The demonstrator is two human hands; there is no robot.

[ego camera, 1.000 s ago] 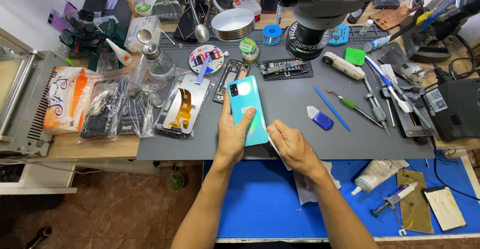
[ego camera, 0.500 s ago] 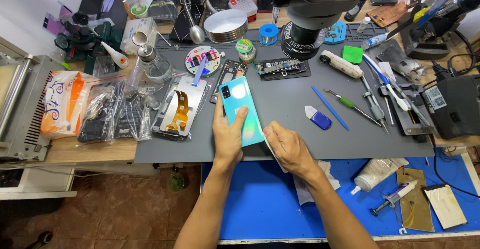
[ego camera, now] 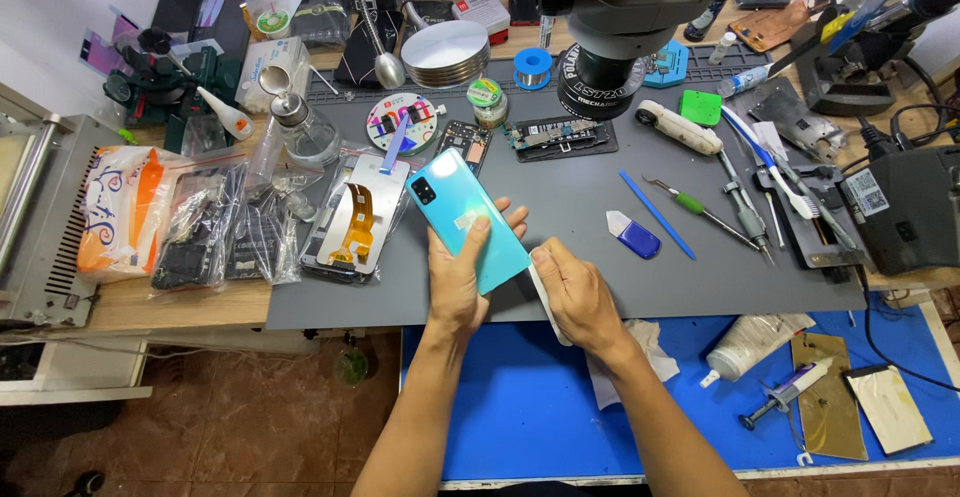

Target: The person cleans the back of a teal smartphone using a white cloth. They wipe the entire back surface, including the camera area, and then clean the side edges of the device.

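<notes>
— What's the left hand (ego camera: 458, 275) got?

— A teal phone back cover (ego camera: 468, 219), gripped near its lower end, thumb on top, fingers curled round its far edge. It's tilted over the grey work mat (ego camera: 600, 187), camera end pointing up-left.

— And the right hand (ego camera: 578, 295)?

— Just beside the cover's lower corner, fingers closed on a white cloth (ego camera: 545, 292), pressing it to the mat's front edge.

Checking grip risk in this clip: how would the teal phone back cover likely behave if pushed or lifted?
The cover looks thin and glossy, so probably light and slippery on the grey mat. The left hand pins it flat; lifted by one end it may flex slightly. Its thinness suggests it could crack if bent hard.
</notes>
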